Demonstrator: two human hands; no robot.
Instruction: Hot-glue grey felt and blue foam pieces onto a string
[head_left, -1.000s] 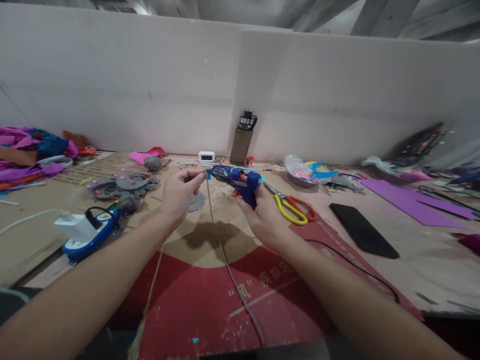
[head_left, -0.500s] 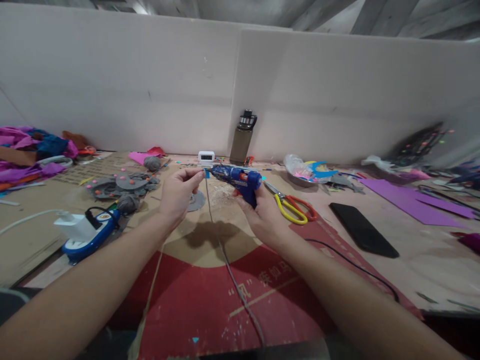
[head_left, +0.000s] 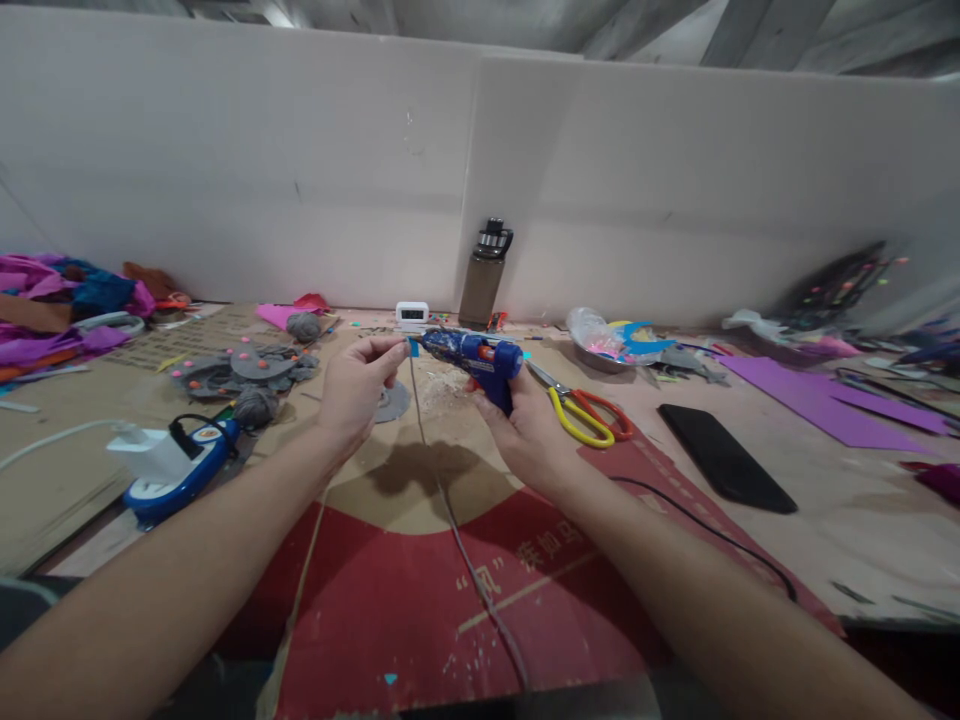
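Observation:
My right hand [head_left: 529, 432] grips the handle of a blue glue gun [head_left: 474, 358], held above the table with its nozzle pointing left. My left hand [head_left: 358, 388] is closed in a pinch on a small blue piece [head_left: 413, 347] fixed to the top of a thin grey stick [head_left: 457, 530] that runs down toward me. The gun's nozzle touches or nearly touches that blue piece. The gun's black cord [head_left: 705, 528] trails off over the cardboard to the right.
Yellow-and-red scissors [head_left: 583, 413] and a black phone [head_left: 724, 458] lie to the right. A blue power strip with a white charger [head_left: 172, 460] sits at the left, grey felt pieces [head_left: 247, 372] beyond it. A bottle [head_left: 483, 275] stands at the white wall.

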